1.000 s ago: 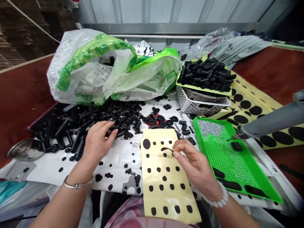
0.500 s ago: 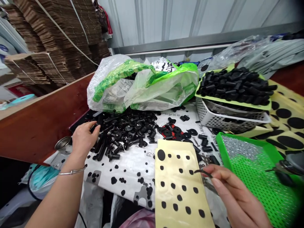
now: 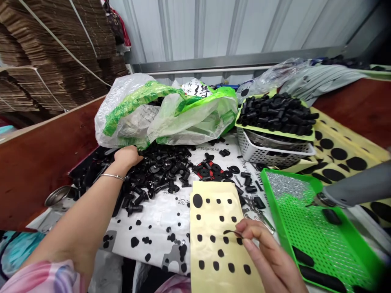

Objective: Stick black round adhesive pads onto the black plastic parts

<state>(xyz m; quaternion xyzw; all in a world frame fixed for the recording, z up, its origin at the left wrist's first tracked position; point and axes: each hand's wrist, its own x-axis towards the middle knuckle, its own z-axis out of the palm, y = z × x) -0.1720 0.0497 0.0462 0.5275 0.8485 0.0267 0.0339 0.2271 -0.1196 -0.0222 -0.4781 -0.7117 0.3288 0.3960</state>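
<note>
My left hand (image 3: 128, 157) reaches into the far left side of a heap of black plastic parts (image 3: 165, 167), by the plastic bags. Its fingers are hidden, so any hold is out of sight. My right hand (image 3: 265, 250) pinches a thin black disc (image 3: 229, 232) between thumb and finger, seen almost edge-on. That piece hovers over a yellow backing sheet (image 3: 214, 280), which carries rows of small black round stickers and one larger one at its upper left.
Behind the heap lie green-and-clear plastic bags (image 3: 189, 118). At right, a tray of black tubes (image 3: 276, 116) sits on a white basket (image 3: 259, 148). A grey powered screwdriver (image 3: 357, 185) extends over a green tray (image 3: 320, 240) with screws. A metal bowl (image 3: 59, 196) stands at left.
My left hand has moved farther into the heap, its fingers now hidden. My right hand has brought the disc left and lower over the yellow sheet. The view has turned right.
</note>
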